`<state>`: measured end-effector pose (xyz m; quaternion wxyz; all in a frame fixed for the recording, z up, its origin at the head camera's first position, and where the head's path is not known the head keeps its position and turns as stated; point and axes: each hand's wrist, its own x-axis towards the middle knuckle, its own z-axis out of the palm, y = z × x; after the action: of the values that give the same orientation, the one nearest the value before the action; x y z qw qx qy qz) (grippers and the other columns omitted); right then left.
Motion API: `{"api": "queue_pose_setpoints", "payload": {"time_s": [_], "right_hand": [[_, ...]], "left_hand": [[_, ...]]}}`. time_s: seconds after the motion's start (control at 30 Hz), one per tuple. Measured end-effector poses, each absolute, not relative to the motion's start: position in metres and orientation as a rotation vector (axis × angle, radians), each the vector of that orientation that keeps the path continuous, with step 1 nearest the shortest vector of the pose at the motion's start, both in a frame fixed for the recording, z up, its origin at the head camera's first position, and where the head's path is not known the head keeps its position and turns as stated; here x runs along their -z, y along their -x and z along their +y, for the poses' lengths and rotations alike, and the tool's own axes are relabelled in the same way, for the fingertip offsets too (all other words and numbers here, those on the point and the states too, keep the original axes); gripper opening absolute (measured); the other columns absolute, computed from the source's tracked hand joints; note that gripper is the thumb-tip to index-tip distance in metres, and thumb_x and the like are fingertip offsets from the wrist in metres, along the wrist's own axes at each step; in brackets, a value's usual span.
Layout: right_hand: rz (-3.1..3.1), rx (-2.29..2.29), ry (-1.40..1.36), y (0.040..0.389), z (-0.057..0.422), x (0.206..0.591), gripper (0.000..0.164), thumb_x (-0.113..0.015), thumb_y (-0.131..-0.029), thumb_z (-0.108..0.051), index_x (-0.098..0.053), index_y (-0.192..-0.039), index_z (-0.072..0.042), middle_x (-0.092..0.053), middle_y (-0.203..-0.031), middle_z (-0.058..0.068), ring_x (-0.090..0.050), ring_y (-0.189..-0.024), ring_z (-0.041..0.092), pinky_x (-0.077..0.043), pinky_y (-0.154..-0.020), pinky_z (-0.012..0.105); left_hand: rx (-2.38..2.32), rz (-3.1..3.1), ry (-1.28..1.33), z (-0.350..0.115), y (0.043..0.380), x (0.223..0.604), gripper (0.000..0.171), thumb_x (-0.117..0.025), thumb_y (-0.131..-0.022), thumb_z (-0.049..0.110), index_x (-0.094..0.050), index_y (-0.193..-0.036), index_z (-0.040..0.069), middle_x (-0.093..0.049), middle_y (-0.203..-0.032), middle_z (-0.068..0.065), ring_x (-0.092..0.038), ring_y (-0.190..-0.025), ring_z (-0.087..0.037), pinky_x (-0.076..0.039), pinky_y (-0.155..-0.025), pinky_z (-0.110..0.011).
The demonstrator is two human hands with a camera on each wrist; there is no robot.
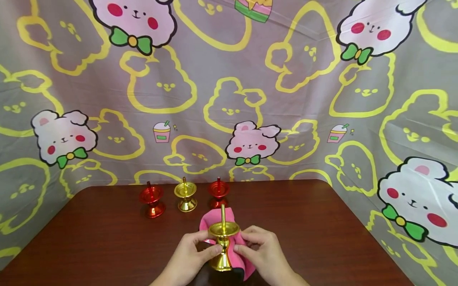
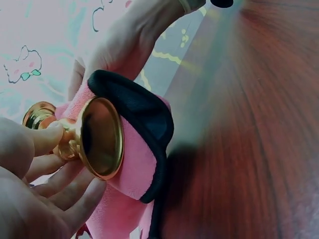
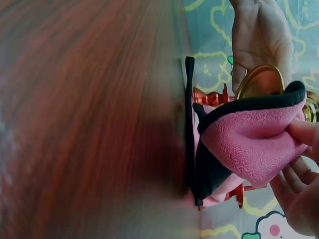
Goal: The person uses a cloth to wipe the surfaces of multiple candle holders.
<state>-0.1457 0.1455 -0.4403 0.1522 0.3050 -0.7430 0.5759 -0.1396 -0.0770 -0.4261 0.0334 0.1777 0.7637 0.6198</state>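
Note:
A shiny gold candle holder point(image 1: 221, 262) with a spike on top is held up near the table's front in the head view. My left hand point(image 1: 187, 256) grips its narrow stem, thumb in front, as the left wrist view also shows. Behind and to the right of the holder hangs a pink cloth point(image 1: 237, 254) with black edging. My right hand point(image 1: 266, 252) pinches this cloth against the holder's right side. In the right wrist view the cloth point(image 3: 249, 144) is bunched between thumb and fingers, with the holder's gold base point(image 3: 261, 83) beyond it.
On the brown table point(image 1: 107, 238), toward the back, stand a red candle holder point(image 1: 153, 202), a gold candle holder point(image 1: 186, 198) and another red candle holder point(image 1: 218, 190), partly hidden by the cloth. A patterned curtain point(image 1: 200, 119) surrounds the back and sides.

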Motion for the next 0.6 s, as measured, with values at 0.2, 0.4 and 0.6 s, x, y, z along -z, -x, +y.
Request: {"api": "queue_pose_setpoints", "payload": {"time_s": [0.2,0.4,0.6], "right_hand": [[-2.043,-1.488,-0.934,0.141,0.142,0.437,0.019,-0.082,-0.078,0.004,-0.078,-0.097,0.004,-0.066,-0.08,0.003,-0.061,-0.073,0.003,-0.056,-0.057,0.023],[-2.044,-1.218,-0.896,0.139,0.135,0.436,0.026,-0.086,-0.069,0.01,-0.078,-0.082,-0.01,-0.055,-0.074,-0.008,-0.049,-0.065,-0.002,-0.044,-0.052,0.011],[-2.069,-1.067,-0.851,0.137,0.13,0.436,0.03,-0.089,-0.064,0.009,-0.076,-0.079,-0.013,-0.051,-0.073,-0.012,-0.043,-0.062,-0.004,-0.038,-0.051,0.008]], "left_hand": [[-1.958,2.423,-0.557,-0.072,0.136,0.426,0.018,-0.078,-0.087,0.009,-0.077,-0.104,0.002,-0.069,-0.096,-0.006,-0.061,-0.08,-0.012,-0.052,-0.067,-0.024],[-2.023,2.586,-0.489,-0.061,0.133,0.429,0.014,-0.085,-0.08,0.009,-0.081,-0.093,0.008,-0.068,-0.089,0.0,-0.06,-0.075,-0.009,-0.052,-0.063,-0.023],[-1.851,2.974,-0.468,-0.053,0.132,0.435,0.013,-0.089,-0.075,0.018,-0.082,-0.085,0.015,-0.065,-0.084,0.012,-0.055,-0.068,-0.003,-0.048,-0.058,-0.022]]}}
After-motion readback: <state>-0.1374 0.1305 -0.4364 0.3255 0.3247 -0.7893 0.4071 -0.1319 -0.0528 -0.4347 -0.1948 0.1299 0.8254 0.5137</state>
